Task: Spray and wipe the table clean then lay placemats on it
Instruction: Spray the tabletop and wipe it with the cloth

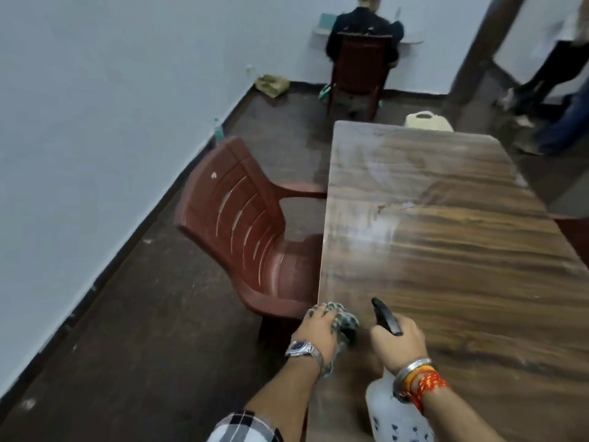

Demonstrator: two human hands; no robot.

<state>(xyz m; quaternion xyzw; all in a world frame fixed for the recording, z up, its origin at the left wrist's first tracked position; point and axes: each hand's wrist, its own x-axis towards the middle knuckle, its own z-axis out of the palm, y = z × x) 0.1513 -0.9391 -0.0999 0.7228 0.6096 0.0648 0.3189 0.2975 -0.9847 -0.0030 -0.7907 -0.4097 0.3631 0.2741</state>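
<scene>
Two hands work at the near left corner of the table (446,250). Our left hand (318,330) is bunched around a patterned cloth (345,322), pressing it onto the wood right at the edge; our right hand (398,341) is wrapped around the neck of a spray bottle (395,413), black nozzle aimed toward the far end. The cloth looks soft and limp, so we judge it best kept wadded under the palm to wipe evenly. The bottle's translucent body seems light plastic, probably slick if wet; holding it at the neck with a finger on the trigger seems surest. A red chair (242,224) stands just left of the table. No placemats are in view.
</scene>
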